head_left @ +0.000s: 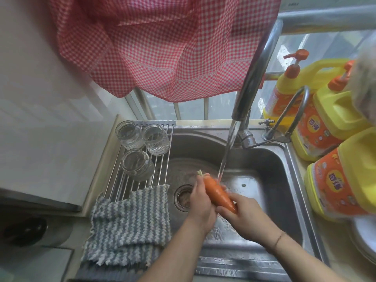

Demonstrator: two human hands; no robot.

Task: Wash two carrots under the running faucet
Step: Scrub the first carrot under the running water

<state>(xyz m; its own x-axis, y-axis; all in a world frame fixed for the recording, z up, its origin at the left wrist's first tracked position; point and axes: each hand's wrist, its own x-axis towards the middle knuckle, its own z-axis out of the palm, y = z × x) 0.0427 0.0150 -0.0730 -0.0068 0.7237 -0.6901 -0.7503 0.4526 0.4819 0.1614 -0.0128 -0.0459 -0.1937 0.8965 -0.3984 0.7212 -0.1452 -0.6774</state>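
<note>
Carrot (218,194): one seen, held over sink (270,159) under faucet (250,94) stream. Stiff, light, judged slippery when wet. Crown gripped by left hand (200,202), tip pinched by right hand (244,215).

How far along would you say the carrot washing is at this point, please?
Done: the faucet is running. In hand: both hands, left hand and right hand, grip one carrot at the stream. Left: a second carrot; none is in view, so I cannot tell whether it is washed.
</note>
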